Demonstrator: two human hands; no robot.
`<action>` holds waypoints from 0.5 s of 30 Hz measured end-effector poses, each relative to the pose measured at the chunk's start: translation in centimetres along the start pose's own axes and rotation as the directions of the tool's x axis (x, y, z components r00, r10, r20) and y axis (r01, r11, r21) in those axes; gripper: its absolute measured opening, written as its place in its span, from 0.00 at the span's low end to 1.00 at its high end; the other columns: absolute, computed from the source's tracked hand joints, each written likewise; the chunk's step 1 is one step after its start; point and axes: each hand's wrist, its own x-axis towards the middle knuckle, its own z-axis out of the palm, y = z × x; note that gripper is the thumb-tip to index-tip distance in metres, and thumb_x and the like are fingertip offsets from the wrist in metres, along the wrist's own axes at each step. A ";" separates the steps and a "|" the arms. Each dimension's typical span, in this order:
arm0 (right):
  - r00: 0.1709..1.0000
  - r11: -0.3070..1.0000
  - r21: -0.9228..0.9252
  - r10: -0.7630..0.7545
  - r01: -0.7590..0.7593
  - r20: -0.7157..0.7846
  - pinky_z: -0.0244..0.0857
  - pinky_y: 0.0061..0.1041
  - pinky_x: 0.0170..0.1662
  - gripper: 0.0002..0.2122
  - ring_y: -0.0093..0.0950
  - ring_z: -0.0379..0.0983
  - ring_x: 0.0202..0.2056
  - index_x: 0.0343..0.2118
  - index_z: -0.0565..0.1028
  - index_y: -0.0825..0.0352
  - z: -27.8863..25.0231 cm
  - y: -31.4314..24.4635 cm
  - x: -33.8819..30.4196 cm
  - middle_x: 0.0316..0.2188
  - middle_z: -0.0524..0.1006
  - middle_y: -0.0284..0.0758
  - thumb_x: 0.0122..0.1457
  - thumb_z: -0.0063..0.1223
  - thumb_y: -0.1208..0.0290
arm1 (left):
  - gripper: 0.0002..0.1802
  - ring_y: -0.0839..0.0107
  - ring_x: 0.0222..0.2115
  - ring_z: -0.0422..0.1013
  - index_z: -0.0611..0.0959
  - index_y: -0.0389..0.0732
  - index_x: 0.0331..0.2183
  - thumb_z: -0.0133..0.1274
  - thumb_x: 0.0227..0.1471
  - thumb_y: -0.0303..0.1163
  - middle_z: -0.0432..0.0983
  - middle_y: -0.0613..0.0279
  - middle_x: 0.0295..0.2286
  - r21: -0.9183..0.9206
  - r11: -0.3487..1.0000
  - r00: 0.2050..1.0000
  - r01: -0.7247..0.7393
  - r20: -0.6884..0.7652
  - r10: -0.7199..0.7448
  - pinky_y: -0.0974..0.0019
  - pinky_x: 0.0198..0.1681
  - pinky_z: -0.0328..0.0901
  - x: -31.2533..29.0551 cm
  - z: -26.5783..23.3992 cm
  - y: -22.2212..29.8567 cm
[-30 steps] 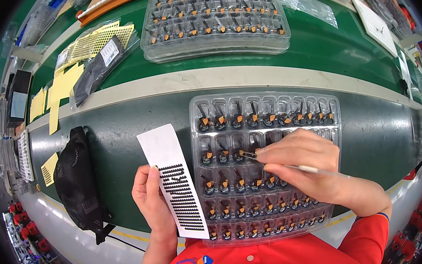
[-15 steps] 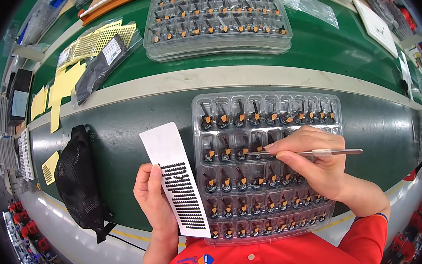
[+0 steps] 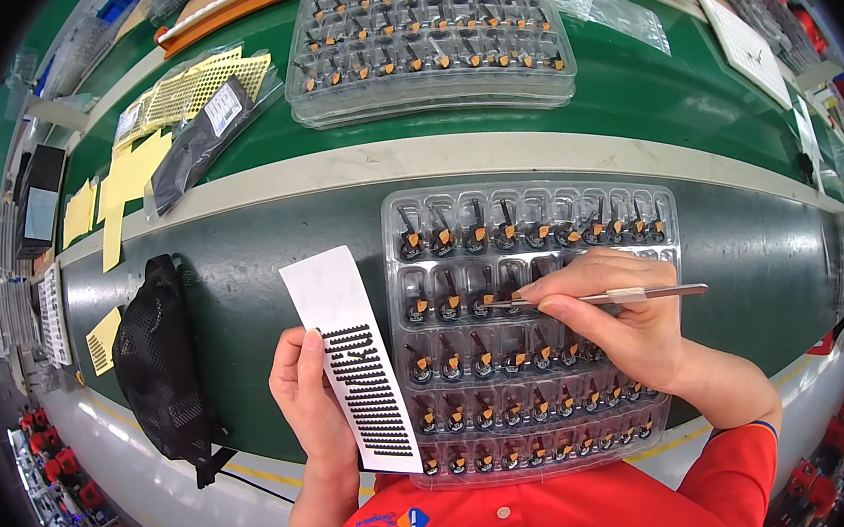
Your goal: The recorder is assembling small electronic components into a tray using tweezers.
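My left hand point(image 3: 315, 395) pinches the edge of a white backing sheet point(image 3: 325, 285) between thumb and fingers. Rows of small black pieces line the sheet's lower part; a few in the upper rows sit askew. My right hand point(image 3: 614, 310) is closed around slim metal tweezers point(image 3: 676, 290) with a pale wrap on the shank. Their tip points into the second row of a clear plastic tray point(image 3: 391, 336), beside a small black part point(image 3: 484, 297) with an orange tab. Similar parts fill the tray's pockets. My right hand hides several pockets; whether the tip holds anything is too small to tell.
A stack of clear trays point(image 3: 427, 93) with similar parts stands on the far green surface. Yellow sheets point(image 3: 133, 178) and a dark bagged packet point(image 3: 196, 148) lie at left, above a black mesh bag point(image 3: 157, 361). A pale ledge point(image 3: 351, 162) crosses behind the tray.
The tweezers' rear end has swung slightly left and up, with their tip still at the second row. My left hand and the sheet have hardly moved.
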 end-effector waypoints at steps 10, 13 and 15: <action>0.918 0.812 0.523 0.375 -0.259 -0.127 0.65 0.16 0.31 0.08 0.20 0.72 0.29 0.33 0.74 0.68 -2.8 -0.8 0.5 0.31 0.76 0.36 0.59 0.46 0.69 | 0.06 0.80 0.23 0.69 0.71 0.35 0.27 0.43 0.55 0.26 0.73 0.63 0.23 -0.071 0.987 0.989 -0.143 0.033 0.145 0.78 0.27 0.64 -1.4 0.5 2.0; 0.914 0.675 0.728 0.359 -0.115 -0.188 0.65 0.15 0.31 0.11 0.19 0.71 0.28 0.35 0.71 0.68 -4.6 -0.4 0.6 0.30 0.75 0.36 0.62 0.41 0.65 | 0.05 0.80 0.23 0.69 0.71 0.35 0.27 0.43 0.54 0.25 0.74 0.63 0.24 -0.049 0.984 0.984 -0.172 0.041 0.174 0.78 0.28 0.64 -2.3 1.5 2.9; 0.907 0.687 0.719 0.361 -0.102 -0.216 0.65 0.15 0.32 0.11 0.19 0.71 0.28 0.35 0.71 0.69 -4.6 -0.5 0.2 0.30 0.74 0.37 0.62 0.41 0.66 | 0.05 0.80 0.23 0.69 0.72 0.34 0.28 0.44 0.54 0.24 0.74 0.63 0.24 -0.018 0.988 0.987 -0.154 0.049 0.155 0.79 0.28 0.63 -2.7 2.0 3.0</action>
